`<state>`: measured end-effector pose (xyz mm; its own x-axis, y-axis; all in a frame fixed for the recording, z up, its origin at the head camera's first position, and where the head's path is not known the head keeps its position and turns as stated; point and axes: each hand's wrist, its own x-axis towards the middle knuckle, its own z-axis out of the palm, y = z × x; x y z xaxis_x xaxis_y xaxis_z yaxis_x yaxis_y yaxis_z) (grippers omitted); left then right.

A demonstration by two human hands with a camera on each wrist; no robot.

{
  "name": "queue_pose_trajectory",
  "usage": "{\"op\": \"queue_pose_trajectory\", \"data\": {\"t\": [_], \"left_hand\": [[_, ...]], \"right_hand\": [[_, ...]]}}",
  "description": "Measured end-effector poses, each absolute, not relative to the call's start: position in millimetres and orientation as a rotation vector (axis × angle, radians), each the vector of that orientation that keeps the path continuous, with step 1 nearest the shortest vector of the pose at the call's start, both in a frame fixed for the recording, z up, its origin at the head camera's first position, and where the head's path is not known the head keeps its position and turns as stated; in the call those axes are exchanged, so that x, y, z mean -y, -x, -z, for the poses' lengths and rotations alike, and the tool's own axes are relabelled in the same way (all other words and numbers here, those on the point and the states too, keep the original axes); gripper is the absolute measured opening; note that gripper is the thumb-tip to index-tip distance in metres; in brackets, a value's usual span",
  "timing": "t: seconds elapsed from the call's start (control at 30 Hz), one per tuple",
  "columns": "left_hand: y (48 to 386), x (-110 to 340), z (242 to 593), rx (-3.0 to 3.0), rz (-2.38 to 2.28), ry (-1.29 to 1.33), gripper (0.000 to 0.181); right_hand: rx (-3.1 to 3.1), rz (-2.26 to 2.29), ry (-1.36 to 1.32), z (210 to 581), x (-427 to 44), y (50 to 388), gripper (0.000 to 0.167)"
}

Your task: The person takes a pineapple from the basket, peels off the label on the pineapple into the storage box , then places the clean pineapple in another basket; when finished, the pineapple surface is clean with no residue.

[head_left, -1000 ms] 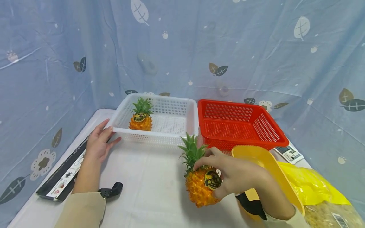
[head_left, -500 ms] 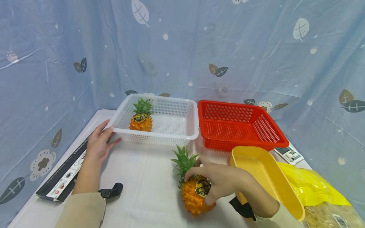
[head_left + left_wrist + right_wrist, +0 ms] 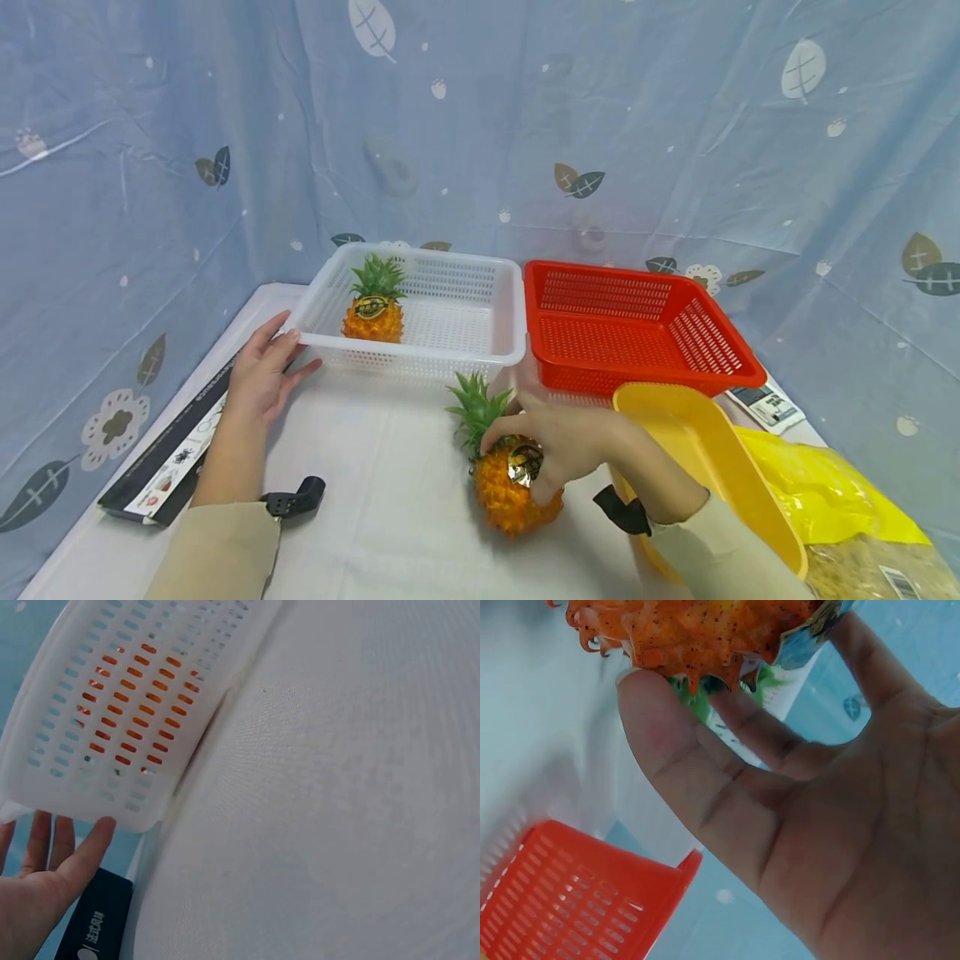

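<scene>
A small orange pineapple (image 3: 502, 496) with a green crown and a dark label is in my right hand (image 3: 566, 442), its crown tilted up and left. My thumb and fingers grip its sides above the front of the table. In the right wrist view, fingers (image 3: 667, 742) press the spiky orange skin (image 3: 682, 645). My left hand (image 3: 262, 379) rests at the near left corner of the white basket (image 3: 420, 348), its fingers nearly straight. The left wrist view shows its thumb (image 3: 94, 847) at the basket's perforated end. A second pineapple (image 3: 373, 312) stands inside that basket.
Right of the white basket is a red basket (image 3: 637, 379). A yellow tray (image 3: 712, 450) and a yellow-topped clear bag (image 3: 825, 492) lie at the right. A long black box (image 3: 172, 458) lies by the left forearm. A patterned curtain (image 3: 480, 125) stands behind.
My right hand has brought the pineapple left and towards me over the past second, then raised it slightly. The left hand has stayed at the white basket's corner.
</scene>
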<state>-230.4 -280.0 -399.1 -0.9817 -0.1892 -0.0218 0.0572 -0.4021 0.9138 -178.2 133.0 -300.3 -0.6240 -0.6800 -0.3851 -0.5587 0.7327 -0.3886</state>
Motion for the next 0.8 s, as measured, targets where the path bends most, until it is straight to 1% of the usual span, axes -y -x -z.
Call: {"op": "queue_pose_trajectory", "data": {"t": [0.13, 0.37, 0.47, 0.57, 0.63, 0.73, 0.8], "left_hand": [[230.4, 278.3, 398.3, 1.623, 2.514, -0.196, 0.069], [229.3, 275.1, 387.9, 1.652, 2.521, -0.266, 0.074], [229.9, 267.7, 378.6, 1.731, 2.395, -0.397, 0.066], [230.4, 255.6, 364.1, 1.820, 2.154, -0.549, 0.053], [229.4, 247.2, 352.2, 1.835, 1.996, -0.602, 0.047], [224.6, 235.7, 335.5, 1.866, 1.801, -0.586, 0.041], [220.7, 227.2, 327.7, 1.890, 1.716, -0.511, 0.038]], "right_hand": [[-2.356, 0.303, 0.988, 298.1, -132.4, 186.7, 0.072], [-2.248, 0.346, 1.086, 299.2, -134.8, 195.7, 0.078], [-2.246, 0.358, 1.135, 301.0, -136.4, 194.8, 0.082], [-2.272, 0.377, 1.175, 302.9, -138.6, 191.6, 0.086], [-2.293, 0.389, 1.193, 303.9, -139.9, 189.9, 0.088], [-2.297, 0.411, 1.213, 305.6, -140.5, 189.3, 0.090], [-2.291, 0.423, 1.219, 306.6, -140.2, 190.0, 0.091]]}}
